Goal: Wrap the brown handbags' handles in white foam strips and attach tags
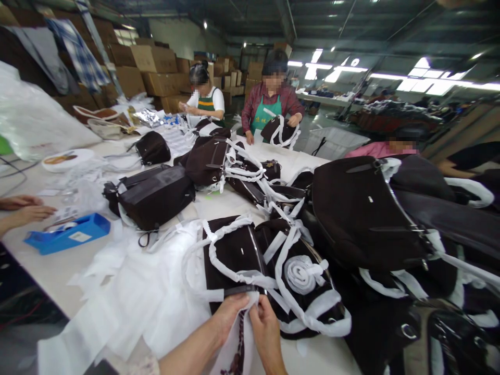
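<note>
My left hand (230, 317) and my right hand (265, 330) pinch the top edge of a white non-woven fabric piece (238, 344) at the bottom of the view. A dark strap or cord (238, 349) shows inside its fold. Just beyond my fingers lies a dark brown handbag (234, 255), with white fabric strips wound around its handles and a white roll (302, 274) on it. Loose white fabric sheets (136, 297) spread to the left of my hands.
Several dark handbags (371, 213) crowd the white worktable (42, 265). A co-worker's hand (27, 211) rests near a blue tray (68, 234) at left. Other people (271, 99) work across the table. Stacked cardboard boxes (156, 67) stand behind.
</note>
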`<state>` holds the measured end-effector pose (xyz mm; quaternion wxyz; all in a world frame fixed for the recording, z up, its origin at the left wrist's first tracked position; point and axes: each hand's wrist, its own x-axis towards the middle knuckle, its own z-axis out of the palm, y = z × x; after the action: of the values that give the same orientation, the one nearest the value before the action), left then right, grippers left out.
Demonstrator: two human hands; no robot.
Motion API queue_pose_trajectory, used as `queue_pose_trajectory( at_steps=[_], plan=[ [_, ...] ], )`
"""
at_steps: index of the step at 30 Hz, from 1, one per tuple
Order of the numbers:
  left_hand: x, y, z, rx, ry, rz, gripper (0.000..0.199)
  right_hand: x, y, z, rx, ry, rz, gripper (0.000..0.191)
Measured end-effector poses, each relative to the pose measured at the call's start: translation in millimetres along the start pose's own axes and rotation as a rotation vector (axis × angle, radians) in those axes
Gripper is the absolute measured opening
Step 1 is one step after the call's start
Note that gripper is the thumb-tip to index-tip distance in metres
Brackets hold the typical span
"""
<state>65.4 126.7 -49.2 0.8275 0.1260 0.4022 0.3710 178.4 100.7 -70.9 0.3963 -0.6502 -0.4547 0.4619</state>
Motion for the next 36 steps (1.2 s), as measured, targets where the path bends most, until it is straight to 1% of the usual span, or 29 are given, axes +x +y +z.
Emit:
queue_pose_trajectory(
  at_steps=[2, 5, 7, 9, 11, 14, 17, 19, 20, 22, 23, 25, 27, 29, 31, 33, 36],
  plan=[
    [0.6, -0.1, 1.4, 0.044, 0.043, 0.016, 0.047, -3.6, 1.8, 0.3, -0.089, 0.026, -0.042, 0.031],
    [4.7, -3.7, 5.6, 0.114, 0.165, 0.055, 0.045, -9.4, 3.1, 0.5, -0.18, 0.05, -0.09, 0.035],
    [8.4, -7.9, 8.5, 0.134, 0.216, 0.111, 0.044, -13.0, 2.6, 0.9, -0.206, 0.033, -0.105, 0.036],
    [10.7, -11.3, 10.3, 0.148, 0.221, 0.165, 0.042, -16.0, 0.1, 1.3, -0.238, 0.004, -0.111, 0.038],
    [10.0, -11.8, 11.0, 0.166, 0.205, 0.19, 0.039, -17.9, -4.7, 0.8, -0.287, -0.021, -0.112, 0.04],
    [3.4, -6.2, 11.1, 0.19, 0.236, 0.168, 0.036, -18.6, -16.4, -4.9, -0.37, -0.056, -0.136, 0.039],
    [-5.8, 3.0, 12.8, 0.257, 0.282, 0.169, 0.03, -17.0, -32.3, -16.5, -0.41, -0.122, -0.181, 0.032],
    [-10.4, 7.2, 15.5, 0.309, 0.286, 0.198, 0.025, -14.7, -43.3, -23.6, -0.376, -0.167, -0.186, 0.032],
    [-11.8, 8.1, 17.2, 0.322, 0.286, 0.205, 0.024, -13.3, -47.9, -25.7, -0.352, -0.174, -0.177, 0.035],
    [-12.6, 7.6, 20.7, 0.322, 0.285, 0.199, 0.024, -9.9, -53.6, -26.0, -0.308, -0.14, -0.138, 0.04],
    [-12.4, 6.5, 22.1, 0.315, 0.28, 0.187, 0.026, -8.1, -54.3, -24.5, -0.29, -0.111, -0.107, 0.04],
    [-11.7, 3.6, 23.9, 0.297, 0.264, 0.17, 0.028, -4.4, -51.3, -19.8, -0.216, -0.065, -0.029, 0.036],
    [-11.3, 0.9, 23.9, 0.268, 0.229, 0.163, 0.03, -1.0, -44.8, -15.5, -0.102, -0.066, 0.054, 0.034],
    [-11.4, -1.1, 22.4, 0.219, 0.187, 0.135, 0.033, 1.6, -38.1, -13.4, 0.013, -0.08, 0.105, 0.034],
    [-11.2, -2.9, 19.8, 0.156, 0.166, 0.106, 0.037, 3.0, -33.4, -13.5, 0.09, -0.075, 0.104, 0.035],
    [-10.7, -4.9, 17.0, 0.09, 0.174, 0.101, 0.042, 3.4, -30.6, -14.9, 0.135, -0.067, 0.093, 0.035],
    [-10.8, -6.0, 13.2, 0.034, 0.181, 0.091, 0.046, 3.4, -28.0, -17.0, 0.154, -0.116, 0.11, 0.035]
  ],
)
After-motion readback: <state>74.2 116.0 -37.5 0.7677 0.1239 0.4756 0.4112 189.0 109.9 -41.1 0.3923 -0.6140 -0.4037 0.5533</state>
